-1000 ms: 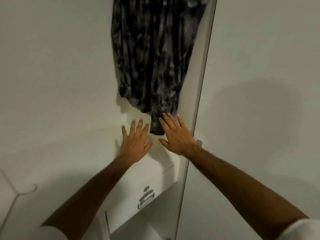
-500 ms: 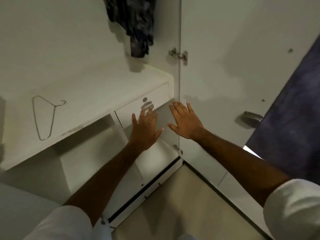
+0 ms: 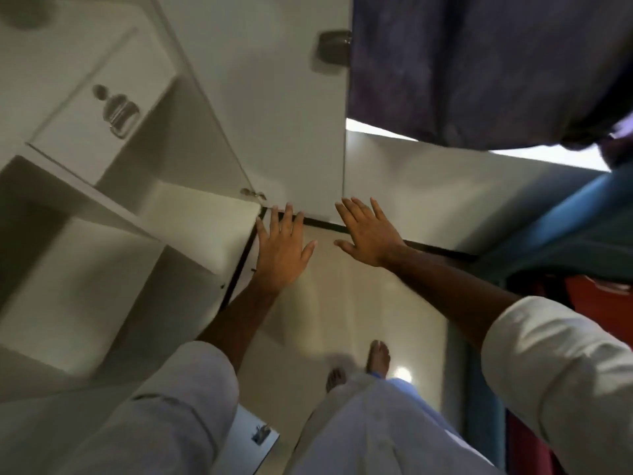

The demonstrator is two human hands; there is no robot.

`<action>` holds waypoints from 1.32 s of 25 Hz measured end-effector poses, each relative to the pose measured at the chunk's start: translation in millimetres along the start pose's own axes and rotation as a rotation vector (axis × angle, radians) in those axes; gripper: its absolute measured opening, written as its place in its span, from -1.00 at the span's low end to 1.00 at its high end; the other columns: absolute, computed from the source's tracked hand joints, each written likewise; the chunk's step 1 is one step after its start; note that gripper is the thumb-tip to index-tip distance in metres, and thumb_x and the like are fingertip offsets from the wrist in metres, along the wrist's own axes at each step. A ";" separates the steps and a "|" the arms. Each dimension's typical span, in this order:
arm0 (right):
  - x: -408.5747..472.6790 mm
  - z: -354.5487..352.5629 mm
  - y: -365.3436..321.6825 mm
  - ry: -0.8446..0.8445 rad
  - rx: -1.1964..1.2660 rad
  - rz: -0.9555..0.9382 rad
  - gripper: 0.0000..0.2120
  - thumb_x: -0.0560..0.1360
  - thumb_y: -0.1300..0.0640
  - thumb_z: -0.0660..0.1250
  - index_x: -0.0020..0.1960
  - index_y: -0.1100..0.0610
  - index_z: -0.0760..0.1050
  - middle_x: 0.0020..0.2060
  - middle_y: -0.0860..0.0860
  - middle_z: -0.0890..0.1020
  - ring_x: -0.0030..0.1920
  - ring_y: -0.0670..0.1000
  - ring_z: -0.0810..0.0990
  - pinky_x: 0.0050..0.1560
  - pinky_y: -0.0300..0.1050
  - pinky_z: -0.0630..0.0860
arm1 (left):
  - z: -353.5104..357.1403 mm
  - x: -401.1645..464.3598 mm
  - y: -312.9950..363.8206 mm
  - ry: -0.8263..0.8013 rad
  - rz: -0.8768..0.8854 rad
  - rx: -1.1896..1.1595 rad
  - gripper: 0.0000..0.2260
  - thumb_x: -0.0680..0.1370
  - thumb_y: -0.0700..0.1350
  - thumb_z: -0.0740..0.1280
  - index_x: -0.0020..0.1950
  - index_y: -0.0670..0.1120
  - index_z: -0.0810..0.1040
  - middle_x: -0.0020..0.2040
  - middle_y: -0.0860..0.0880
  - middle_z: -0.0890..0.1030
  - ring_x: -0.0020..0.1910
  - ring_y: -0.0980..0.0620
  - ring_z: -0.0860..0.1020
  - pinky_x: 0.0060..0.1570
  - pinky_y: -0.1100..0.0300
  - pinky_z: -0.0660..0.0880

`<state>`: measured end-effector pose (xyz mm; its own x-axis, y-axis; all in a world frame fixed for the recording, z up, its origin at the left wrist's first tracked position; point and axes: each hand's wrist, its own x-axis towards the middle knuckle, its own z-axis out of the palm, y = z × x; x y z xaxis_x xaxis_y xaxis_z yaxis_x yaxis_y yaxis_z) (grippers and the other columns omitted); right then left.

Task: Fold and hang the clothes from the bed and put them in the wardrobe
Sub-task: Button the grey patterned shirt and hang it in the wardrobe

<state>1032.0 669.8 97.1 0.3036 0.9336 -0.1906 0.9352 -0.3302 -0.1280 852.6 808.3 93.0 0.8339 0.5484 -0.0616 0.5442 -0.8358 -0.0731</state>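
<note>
Both the left hand [image 3: 282,250] and the right hand [image 3: 368,233] are held flat, fingers spread, empty, above the pale floor [image 3: 359,303] beside the open white wardrobe [image 3: 191,214].

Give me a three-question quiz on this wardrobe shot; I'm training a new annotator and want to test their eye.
1. True or false: the left hand is holding a hanger.
2. Which best describes the right hand? A) gripping the door handle B) empty, fingers spread C) pinching cloth
3. Fill in: the metal pull sits on the front of the white ____.

Key
1. False; it is empty, with the fingers straight.
2. B; the door handle is far above it, at the edge of the open wardrobe door.
3. Drawer.
</note>
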 end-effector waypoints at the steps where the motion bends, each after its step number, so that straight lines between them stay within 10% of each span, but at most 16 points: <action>1: -27.8 13.1 10.8 -0.006 0.012 0.050 -0.20 0.64 -0.31 0.04 0.67 0.14 -0.11 0.65 0.13 0.00 0.65 0.13 -0.06 0.61 0.22 -0.17 | 4.7 -7.5 21.4 -0.015 0.046 0.007 -0.35 0.64 0.27 0.05 0.62 -0.10 0.18 0.63 -0.20 0.16 0.60 -0.28 0.12 0.48 -0.40 0.09; 21: -590.7 213.1 201.6 0.035 0.252 0.738 -0.20 0.63 -0.26 0.16 0.66 0.19 0.01 0.63 0.15 0.11 0.64 0.15 0.03 0.60 0.30 -0.13 | 62.8 -216.1 554.5 -0.204 0.800 0.001 -0.31 0.62 0.29 -0.11 0.63 -0.10 0.16 0.64 -0.16 0.15 0.62 -0.26 0.07 0.48 -0.41 0.08; 33: -665.8 334.4 371.3 -0.009 0.320 0.888 -0.18 0.58 -0.32 -0.05 0.65 0.18 0.02 0.63 0.15 0.14 0.63 0.18 0.08 0.57 0.27 -0.08 | 206.9 -171.6 777.4 -0.263 0.868 -0.041 -0.34 0.64 0.22 0.11 0.63 -0.14 0.16 0.64 -0.21 0.12 0.62 -0.26 0.03 0.52 -0.35 0.03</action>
<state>1116.1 -121.0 -149.1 0.8785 0.3210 -0.3538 0.2673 -0.9441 -0.1929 1113.6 70.2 -159.3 0.9073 -0.2902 -0.3042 -0.2587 -0.9557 0.1403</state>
